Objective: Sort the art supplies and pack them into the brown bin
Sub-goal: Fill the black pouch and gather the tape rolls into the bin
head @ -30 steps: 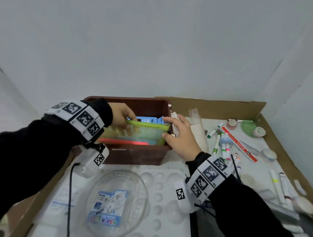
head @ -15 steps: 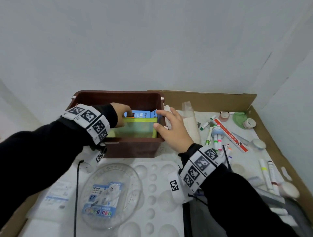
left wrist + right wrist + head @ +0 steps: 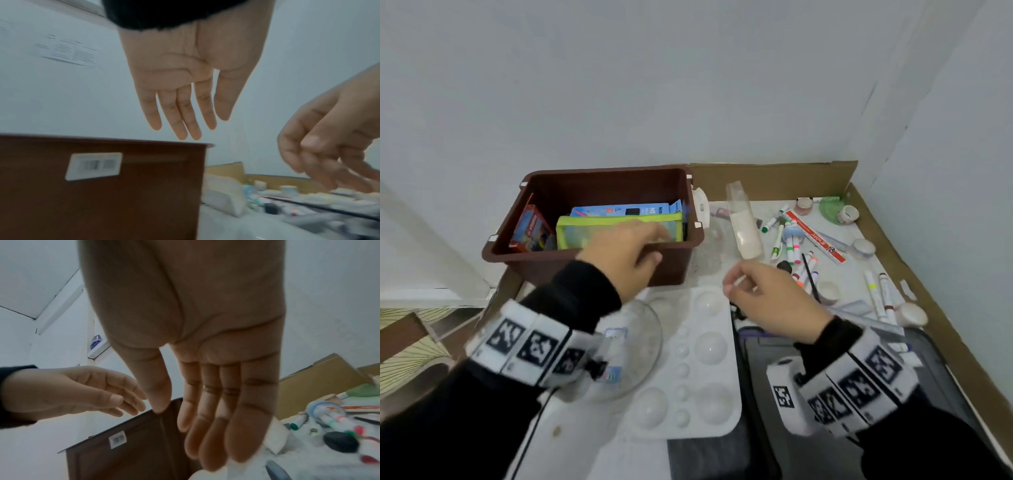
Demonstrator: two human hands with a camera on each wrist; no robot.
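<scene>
Head view: my left hand [image 3: 621,255] hovers over the brown bin's [image 3: 599,263] front rim, fingers straight, empty. My right hand [image 3: 767,296] hangs loose beside it, holding nothing. The green pouch [image 3: 619,228] stands inside the bin; markers [image 3: 791,240] lie scattered to the right.

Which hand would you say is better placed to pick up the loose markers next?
Right. The right hand is open beside the markers; the left hand, also open, hovers at the brown bin.

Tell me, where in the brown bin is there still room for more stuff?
The brown bin has bare room along its back wall, behind the blue box, and some above the red box. The front right is crowded by the green pouch.
</scene>
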